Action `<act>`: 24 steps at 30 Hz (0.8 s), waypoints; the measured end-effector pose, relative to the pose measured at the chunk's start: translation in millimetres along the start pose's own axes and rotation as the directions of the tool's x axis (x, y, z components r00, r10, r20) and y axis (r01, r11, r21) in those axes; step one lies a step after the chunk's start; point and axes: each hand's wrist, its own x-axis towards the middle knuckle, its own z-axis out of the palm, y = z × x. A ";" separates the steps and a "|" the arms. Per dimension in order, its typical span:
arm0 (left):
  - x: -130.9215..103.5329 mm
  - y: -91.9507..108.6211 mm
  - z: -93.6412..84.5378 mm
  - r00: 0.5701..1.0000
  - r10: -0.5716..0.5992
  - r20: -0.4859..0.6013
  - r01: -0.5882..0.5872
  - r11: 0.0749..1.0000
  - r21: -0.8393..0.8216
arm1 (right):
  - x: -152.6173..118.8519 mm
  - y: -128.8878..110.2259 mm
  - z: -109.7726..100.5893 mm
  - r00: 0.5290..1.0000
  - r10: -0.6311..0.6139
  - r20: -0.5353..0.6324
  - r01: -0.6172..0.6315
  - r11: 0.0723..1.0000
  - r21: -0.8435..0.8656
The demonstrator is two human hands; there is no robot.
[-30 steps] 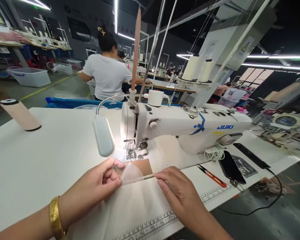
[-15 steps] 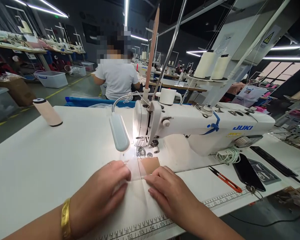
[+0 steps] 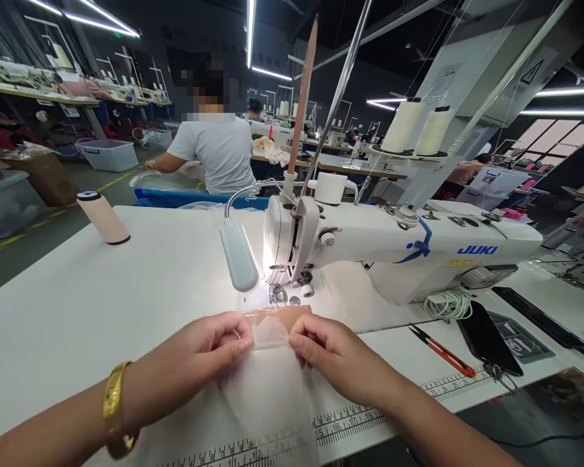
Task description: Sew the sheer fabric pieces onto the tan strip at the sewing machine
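A thin, sheer whitish fabric (image 3: 270, 389) stretches between my two hands and hangs down over the ruler strip at the table's front. My left hand (image 3: 219, 344) pinches its left edge, while my right hand (image 3: 324, 347) pinches the right edge. Behind the fabric, a brown piece (image 3: 294, 318) partly shows through, lying just before the presser foot (image 3: 278, 295). The white sewing machine (image 3: 394, 243) has its small lamp (image 3: 240, 259) lit beside the needle area.
Orange thread snips (image 3: 442, 351), a black phone (image 3: 489, 337) and a coil of pale cord (image 3: 448, 303) lie on the right. A thread cone (image 3: 103, 218) stands at the table's back left. A person in a white shirt (image 3: 219, 152) sits ahead.
Both hands have lifted the sheer fabric from the table, closing into pinches at its edges. The person ahead has stretched an arm out to the left. The view has shifted slightly.
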 end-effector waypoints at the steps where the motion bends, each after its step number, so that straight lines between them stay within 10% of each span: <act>1: 3.4 -2.4 -4.5 0.994 0.024 -0.111 -0.013 0.995 0.095 | 4.6 3.4 -0.8 0.997 -0.021 -0.071 0.013 0.993 -0.114; 4: 4.8 -8.8 -10.5 0.899 0.223 -0.377 -0.096 0.940 0.328 | 11.7 15.3 -1.1 0.963 -0.179 -0.203 0.093 0.922 -0.375; 6: 0.8 -10.0 -7.0 0.875 0.324 -0.360 -0.184 0.910 0.371 | 10.0 21.5 -0.3 0.940 -0.280 -0.194 0.184 0.898 -0.401; 11: 1.4 -16.6 18.2 0.914 0.398 -0.083 -0.332 0.848 0.413 | 0.1 28.7 8.7 0.917 -0.390 -0.088 0.338 0.874 -0.349; 24: 7.6 -20.3 12.8 0.968 0.232 -0.099 -0.217 0.965 0.145 | 3.5 26.3 18.8 0.924 -0.381 0.024 0.361 0.852 -0.381</act>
